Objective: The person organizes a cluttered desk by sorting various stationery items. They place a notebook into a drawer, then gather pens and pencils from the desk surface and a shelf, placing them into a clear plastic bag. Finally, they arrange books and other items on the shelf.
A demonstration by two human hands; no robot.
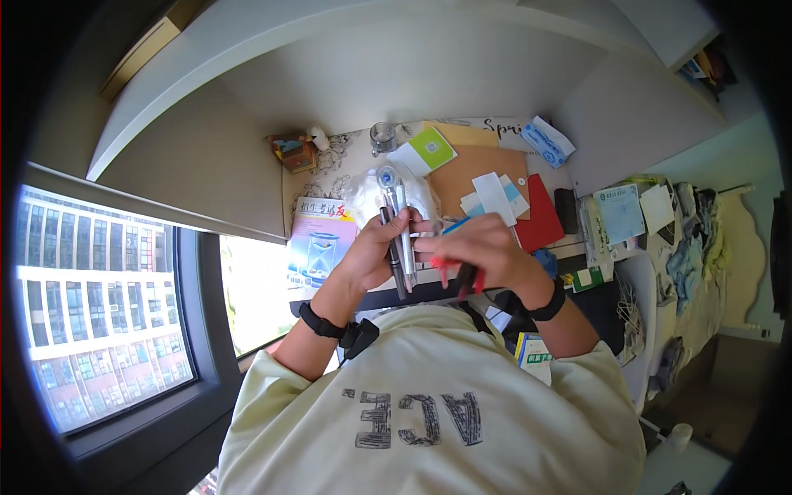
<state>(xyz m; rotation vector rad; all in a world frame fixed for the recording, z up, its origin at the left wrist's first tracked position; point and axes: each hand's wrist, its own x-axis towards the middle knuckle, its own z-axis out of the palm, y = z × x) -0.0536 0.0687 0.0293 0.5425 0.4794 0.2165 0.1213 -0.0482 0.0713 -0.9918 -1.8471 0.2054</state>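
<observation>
My left hand [370,250] holds a bundle of pens upright over the desk's front edge. A dark grey pen [396,266] lies beside a white-and-silver pen [406,244]. Above the fingers a round clear piece with a blue centre [387,177] sticks up; whether it belongs to one of the pens is unclear. Close by on the right, my right hand [489,250] is closed around a blurred red and black item [464,275], too smeared to name. A crumpled translucent plastic bag [364,193] lies behind the left hand. A blue strip [456,225] shows just beyond the right hand.
A magazine [322,247] lies at the left, under the window side. Farther back stand a glass mug [383,137] and a small wooden box [296,153]. Brown envelopes [482,164], a red booklet [539,213] and a tissue pack [548,142] occupy the right.
</observation>
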